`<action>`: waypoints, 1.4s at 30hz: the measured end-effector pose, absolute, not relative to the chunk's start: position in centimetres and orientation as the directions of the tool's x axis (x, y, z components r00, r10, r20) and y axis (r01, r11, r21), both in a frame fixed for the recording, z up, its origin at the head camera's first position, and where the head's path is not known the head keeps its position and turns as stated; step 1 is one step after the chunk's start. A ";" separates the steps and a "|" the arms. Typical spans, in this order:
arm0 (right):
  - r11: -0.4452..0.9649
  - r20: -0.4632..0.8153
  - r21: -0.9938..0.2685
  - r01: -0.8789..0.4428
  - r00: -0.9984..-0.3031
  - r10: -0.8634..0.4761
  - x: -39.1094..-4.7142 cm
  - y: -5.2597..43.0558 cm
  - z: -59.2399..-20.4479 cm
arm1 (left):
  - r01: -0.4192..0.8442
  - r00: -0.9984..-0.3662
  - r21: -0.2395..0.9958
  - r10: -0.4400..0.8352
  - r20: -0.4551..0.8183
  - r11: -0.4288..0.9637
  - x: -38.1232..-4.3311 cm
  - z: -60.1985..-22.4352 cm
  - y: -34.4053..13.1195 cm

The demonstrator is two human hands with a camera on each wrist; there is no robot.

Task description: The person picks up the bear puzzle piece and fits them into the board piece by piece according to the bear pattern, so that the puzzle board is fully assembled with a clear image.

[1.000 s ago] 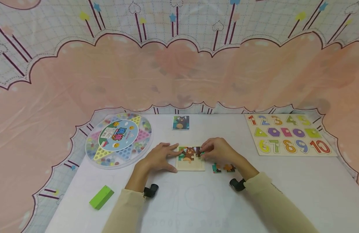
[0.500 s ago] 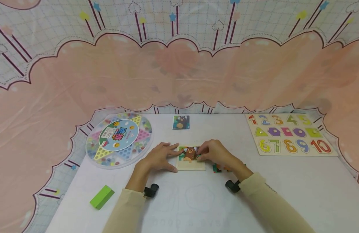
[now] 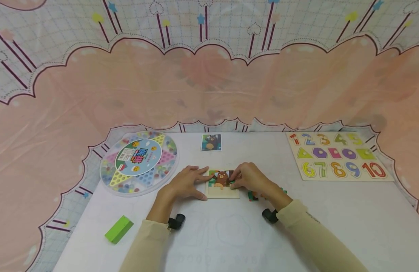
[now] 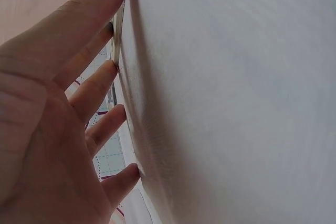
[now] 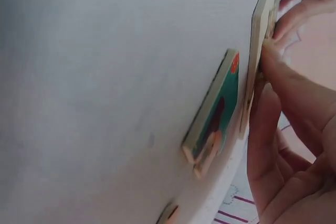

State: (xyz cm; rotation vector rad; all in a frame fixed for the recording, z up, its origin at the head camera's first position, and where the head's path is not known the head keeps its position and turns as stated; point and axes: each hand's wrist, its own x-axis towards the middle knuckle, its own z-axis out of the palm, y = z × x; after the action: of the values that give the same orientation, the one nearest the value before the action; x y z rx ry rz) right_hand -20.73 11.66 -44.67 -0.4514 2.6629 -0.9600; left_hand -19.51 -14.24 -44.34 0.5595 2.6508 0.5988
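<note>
A small wooden jigsaw board (image 3: 223,193) lies mid-table, its upper part covered by joined pieces showing a brown bear (image 3: 222,177). My left hand (image 3: 188,184) rests at the board's left side, fingers spread; the index finger reaches over the pieces and the thumb touches the lower left edge. In the left wrist view the fingertips meet the table and board edge. At the board's right side my right hand (image 3: 251,177) pinches a puzzle piece, mostly hidden by the fingers. Loose puzzle pieces (image 3: 253,195) lie under the right wrist; one teal puzzle piece (image 5: 218,114) shows in the right wrist view.
A bear picture card (image 3: 211,142) lies behind the board. Back left is a round Chinese checkers box (image 3: 138,158); back right, a wooden number-and-shape board (image 3: 338,158). A green block (image 3: 119,229) sits front left. A patterned curtain (image 3: 209,87) hangs behind the table.
My right hand has moved slightly left and down over the board's right side with the puzzle piece, then nearly stopped. The left hand has stayed in place.
</note>
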 end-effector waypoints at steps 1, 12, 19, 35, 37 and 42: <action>0.737 -0.155 -0.647 -0.193 -0.914 -0.375 -20.7 11.6 -44.6 | 0.294 -0.855 0.473 0.450 -0.259 0.831 -19.5 -44.4 -14.2; 0.784 -0.169 -0.592 -0.186 -0.923 -0.347 -20.7 11.3 -44.6 | 0.296 -0.854 0.468 0.450 -0.259 0.832 -19.6 -44.4 -14.3; 0.777 -0.166 -0.599 -0.195 -0.919 -0.358 -20.6 11.6 -44.7 | 0.284 -0.854 0.473 0.444 -0.271 0.834 -19.4 -44.3 -14.3; 0.711 -0.202 -0.660 -0.241 -0.855 -0.477 -20.7 14.5 -43.5 | 0.292 -0.855 0.470 0.448 -0.263 0.833 -19.5 -44.2 -14.2; 0.714 -0.203 -0.659 -0.236 -0.858 -0.471 -20.6 15.1 -43.0 | 0.288 -0.854 0.471 0.446 -0.267 0.834 -19.5 -44.2 -14.2; 0.704 -0.155 -0.657 -0.269 -0.866 -0.475 -19.9 16.6 -41.9 | 0.303 -0.850 0.475 0.460 -0.258 0.826 -19.5 -44.2 -14.3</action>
State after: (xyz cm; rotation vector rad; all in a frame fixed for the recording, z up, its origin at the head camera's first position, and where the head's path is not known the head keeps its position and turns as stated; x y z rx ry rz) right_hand -19.87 16.61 -41.87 -0.5846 2.6002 -0.9316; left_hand -19.47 -14.27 -44.24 0.5733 2.6442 0.6022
